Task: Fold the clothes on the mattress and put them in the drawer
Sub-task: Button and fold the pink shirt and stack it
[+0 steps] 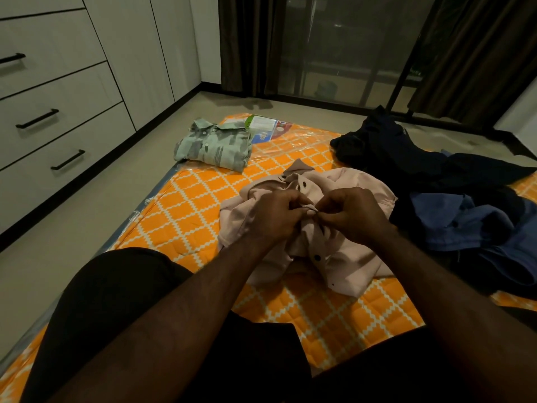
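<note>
Nearest, the person's legs in dark shorts (139, 330) rest on the mattress (180, 205), which is orange with a white lattice and wrapped in clear plastic. Both forearms reach forward over it. The left hand (276, 216) and right hand (354, 213) meet above one pink shirt (343, 266), each with fingers curled and pinching the shirt's front edge where the two hands nearly touch. The pink shirt lies crumpled and unfolded in the middle of the mattress, with its collar at the far side and dark buttons showing along the placket. Bare orange surface shows between the shirt and the legs, and a wider stretch runs left of the shirt to the mattress's left edge. Just right of the pink shirt sits a loose heap of at least two garments: a blue shirt (453, 225), touching the pink one, and beyond it a dark garment (392, 146) that reaches the far right of the mattress. At the far left corner lies one folded green shirt (213, 146), collar up, well apart from the pink shirt, with its left side at the mattress edge. Beside it a printed label (267, 129) shows under the plastic. A strip of floor (87, 213) separates the left edge from the drawers (72, 91), whose white fronts are all closed and show three black bar handles. Dark curtains (247, 45) hang at the far wall.
</note>
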`<state>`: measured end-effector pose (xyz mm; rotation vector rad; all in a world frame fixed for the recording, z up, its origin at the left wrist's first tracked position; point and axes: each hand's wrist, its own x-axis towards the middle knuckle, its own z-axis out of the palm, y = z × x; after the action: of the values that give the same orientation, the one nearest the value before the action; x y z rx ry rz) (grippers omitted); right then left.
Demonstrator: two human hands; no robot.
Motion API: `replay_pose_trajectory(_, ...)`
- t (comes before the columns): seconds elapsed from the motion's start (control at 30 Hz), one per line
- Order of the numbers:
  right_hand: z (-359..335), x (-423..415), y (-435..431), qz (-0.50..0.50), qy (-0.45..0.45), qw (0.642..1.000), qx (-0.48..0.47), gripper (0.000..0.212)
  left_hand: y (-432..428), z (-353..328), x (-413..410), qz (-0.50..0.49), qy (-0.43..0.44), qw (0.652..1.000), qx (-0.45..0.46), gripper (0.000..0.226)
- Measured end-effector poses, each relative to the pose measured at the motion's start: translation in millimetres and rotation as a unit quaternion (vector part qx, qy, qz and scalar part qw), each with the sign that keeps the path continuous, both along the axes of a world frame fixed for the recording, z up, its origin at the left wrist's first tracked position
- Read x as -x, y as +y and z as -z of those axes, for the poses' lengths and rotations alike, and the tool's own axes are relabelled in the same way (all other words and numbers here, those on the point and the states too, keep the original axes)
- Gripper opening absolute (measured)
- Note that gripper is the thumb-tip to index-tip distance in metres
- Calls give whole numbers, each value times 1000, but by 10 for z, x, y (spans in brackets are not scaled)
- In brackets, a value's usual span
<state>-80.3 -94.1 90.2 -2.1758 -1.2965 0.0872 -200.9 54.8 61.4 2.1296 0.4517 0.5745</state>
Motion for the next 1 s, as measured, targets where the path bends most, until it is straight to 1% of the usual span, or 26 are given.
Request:
replay_pose_trajectory(0.13,17,36,18,36,41,997,-49,9,-10,46,-12,-25,-33,998,-40,9)
replay_pose_trajectory(0.27,20,58,47,63,116,988,-73,17,-51,16,23,-35,-88,985,-143,6)
replay_pose_trajectory(0.33,-12,84,52,62,197,974,-89,18,-101,-10,34,-28,-120,981,-151,10)
replay_pose_trajectory(0.4,-57,125,43,51,317,939,-119,17,-107,4,34,-9,-140,981,-130,18)
replay_pose_trajectory(0.43,-74,134,36,46,356,924,-129,15,-96,19,30,3,-146,981,-127,24)
replay_pose_trajectory(0.47,-79,128,30,43,364,921,-129,14,-83,46,23,17,-147,981,-128,28)
replay_pose_trajectory(0.57,-80,93,9,35,325,939,-107,10,-67,98,11,50,-135,981,-132,27)
replay_pose_trajectory(0.7,-87,59,11,13,260,962,-80,8,-79,114,20,52,-132,983,-112,25)
replay_pose_trajectory(0.83,-81,19,7,4,236,970,-56,5,-9,99,13,39,-134,987,-84,7)
replay_pose_trajectory(0.87,-82,12,0,0,233,971,-51,4,1,88,8,34,-133,989,-54,5)
replay_pose_trajectory(0.93,-78,24,-7,-15,219,975,-38,2,-11,71,5,24,-135,990,38,10)
replay_pose_trajectory(1.0,-42,77,16,-29,194,980,-27,4,-37,60,16,10,-142,982,127,11)
